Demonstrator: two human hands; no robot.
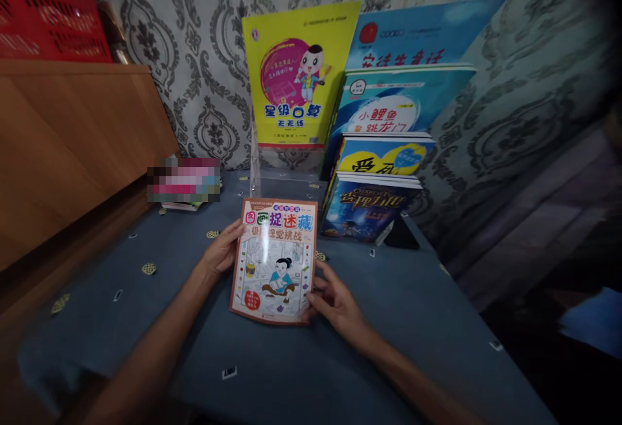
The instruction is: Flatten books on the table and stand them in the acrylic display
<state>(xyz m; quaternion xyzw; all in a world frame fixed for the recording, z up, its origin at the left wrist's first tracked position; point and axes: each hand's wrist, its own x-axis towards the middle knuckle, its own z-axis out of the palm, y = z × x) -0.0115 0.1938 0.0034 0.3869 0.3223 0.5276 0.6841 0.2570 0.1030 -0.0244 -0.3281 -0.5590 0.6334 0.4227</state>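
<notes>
A picture book with a brown border and a drawing of a seated figure is held up, tilted, above the cloth-covered table. My left hand grips its left edge, the fingers partly hidden behind it. Near the lower right edge, my right hand pinches the book between thumb and fingers. Just behind it, a clear stand bears a yellow workbook upright. To the right, several books stand in stepped rows, with a dark blue book at the front.
At the table's left back lies a small stack of books, its top blurred out. A wooden cabinet borders the left side, with a red plastic basket on it. Patterned wallpaper covers the wall behind. Blue cloth covers the table.
</notes>
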